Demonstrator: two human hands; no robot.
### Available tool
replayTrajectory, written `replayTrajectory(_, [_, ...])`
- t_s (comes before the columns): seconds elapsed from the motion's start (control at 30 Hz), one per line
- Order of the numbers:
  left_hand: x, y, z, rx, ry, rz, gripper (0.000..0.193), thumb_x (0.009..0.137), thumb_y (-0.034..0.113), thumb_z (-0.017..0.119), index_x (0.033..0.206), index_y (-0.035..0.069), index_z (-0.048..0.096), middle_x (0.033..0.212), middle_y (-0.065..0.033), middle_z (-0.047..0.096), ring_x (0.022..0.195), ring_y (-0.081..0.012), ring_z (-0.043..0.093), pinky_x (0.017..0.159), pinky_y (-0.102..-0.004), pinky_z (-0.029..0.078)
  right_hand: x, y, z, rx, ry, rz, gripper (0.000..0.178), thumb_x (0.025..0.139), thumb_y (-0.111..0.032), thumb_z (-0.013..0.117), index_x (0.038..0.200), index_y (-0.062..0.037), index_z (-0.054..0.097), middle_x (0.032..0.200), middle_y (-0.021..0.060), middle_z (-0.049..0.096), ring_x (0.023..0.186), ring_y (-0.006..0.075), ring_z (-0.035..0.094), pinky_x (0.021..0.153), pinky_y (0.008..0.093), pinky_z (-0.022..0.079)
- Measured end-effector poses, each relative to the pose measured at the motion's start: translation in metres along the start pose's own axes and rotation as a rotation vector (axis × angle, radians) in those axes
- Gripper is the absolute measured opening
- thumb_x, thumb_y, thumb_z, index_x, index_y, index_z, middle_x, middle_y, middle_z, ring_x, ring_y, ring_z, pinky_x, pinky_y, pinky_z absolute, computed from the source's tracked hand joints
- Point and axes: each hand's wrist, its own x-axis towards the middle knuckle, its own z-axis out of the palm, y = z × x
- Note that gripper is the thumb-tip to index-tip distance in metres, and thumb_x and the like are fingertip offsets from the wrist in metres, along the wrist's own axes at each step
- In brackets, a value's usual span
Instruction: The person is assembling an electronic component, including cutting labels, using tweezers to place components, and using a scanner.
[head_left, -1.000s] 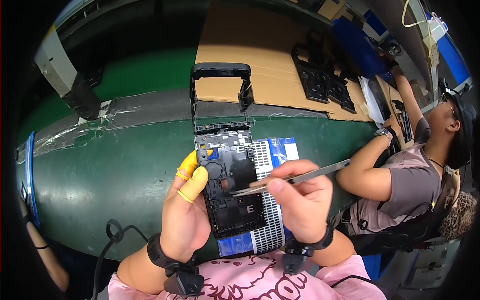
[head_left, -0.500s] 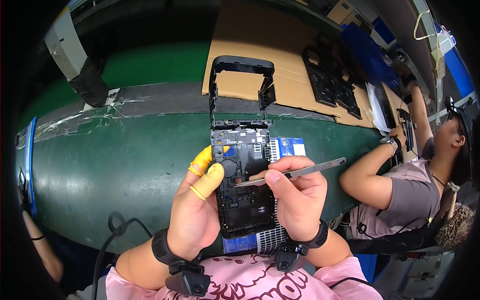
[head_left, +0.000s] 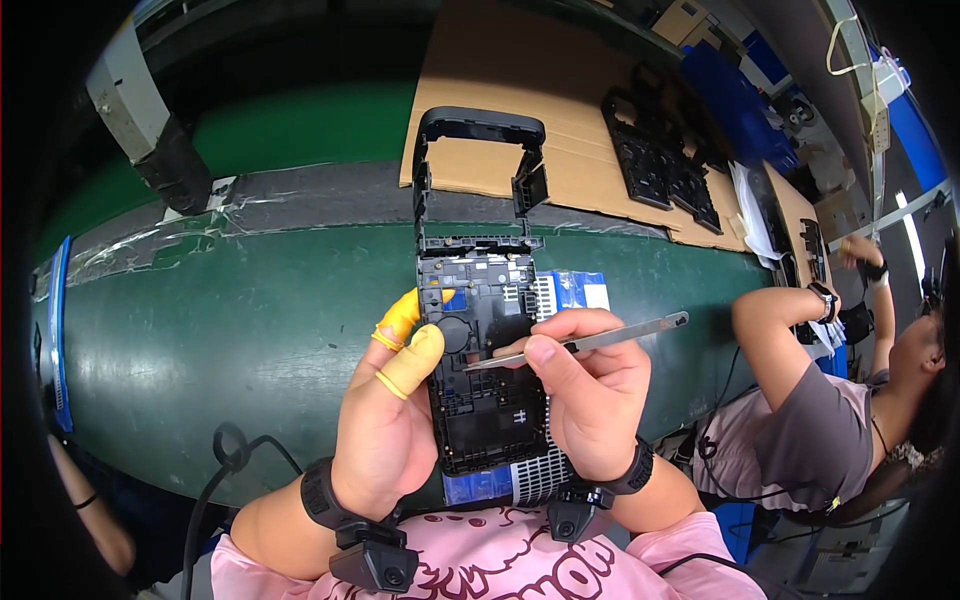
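Observation:
A black plastic device housing (head_left: 490,420) with an open rectangular frame at its far end stands before me, its ribbed inner side facing me. My left hand (head_left: 385,415) grips its left edge, with yellow finger cots on the thumb and a finger. My right hand (head_left: 590,385) pinches flat metal tweezers (head_left: 630,332) between thumb and fingers. The tweezers' tips lie over the middle of the housing, right of its round recess; whether they touch it or hold anything is too small to tell. Behind the housing, a blue sheet with a white grid (head_left: 580,290) is partly hidden.
The green table (head_left: 220,330) spreads around my hands. Brown cardboard (head_left: 560,130) lies beyond, bearing several black housings (head_left: 650,165). At right a co-worker (head_left: 800,410) sits close by. A black cable (head_left: 235,450) loops at my left, and a post (head_left: 150,130) stands at the far left.
My hands, the housing and the tweezers have shifted only slightly left. The co-worker at right has leaned away to the right, and that person's arm has moved.

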Motion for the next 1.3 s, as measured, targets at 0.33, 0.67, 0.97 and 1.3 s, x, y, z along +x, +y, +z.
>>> replayTrajectory(0.33, [-0.001,-0.001,0.0,-0.034,0.008,-0.016,0.038,0.088,0.014,0.047,0.123,0.004,0.04,0.112,-0.0073,0.053,0.101,-0.0165,0.052,0.087,-0.0309,0.042,-0.003,0.0,-0.002,-0.041,0.057,-0.018,0.013,0.08,0.005,0.057,0.092,0.0031,0.054,0.082,0.007,0.059,0.075,0.0107,0.058,0.066,0.0203,0.047])
replayTrajectory(0.67, [0.021,0.004,-0.009,0.174,0.001,-0.016,0.042,0.071,-0.011,0.053,0.111,0.001,0.048,0.101,-0.009,0.058,0.086,-0.0167,0.058,0.079,-0.0292,0.047,-0.024,-0.023,-0.081,-0.003,0.485,-0.172,0.009,0.078,-0.002,0.059,0.085,0.0,0.053,0.061,0.003,0.051,0.046,0.0066,0.039,0.047,0.0191,0.034])
replayTrajectory(0.97, [0.229,0.168,-0.094,0.678,-0.001,0.251,0.028,0.081,0.015,0.058,0.104,0.001,0.05,0.087,-0.0103,0.059,0.083,-0.0206,0.059,0.076,-0.0361,0.047,-0.047,-0.029,-0.112,0.078,0.489,-0.151,0.009,0.078,0.002,0.057,0.086,0.0016,0.053,0.062,0.006,0.053,0.05,0.0072,0.043,0.053,0.0223,0.041])
replayTrajectory(1.3, [0.324,-0.013,0.07,1.925,0.209,0.863,0.033,0.067,0.021,0.069,0.081,-0.007,0.059,0.081,-0.02,0.061,0.08,-0.0338,0.061,0.07,-0.039,0.05,-0.071,-0.022,-0.152,0.064,0.591,-0.102,0.01,0.077,0.002,0.059,0.086,0.0025,0.055,0.07,0.0092,0.06,0.052,0.006,0.046,0.049,0.0174,0.037])
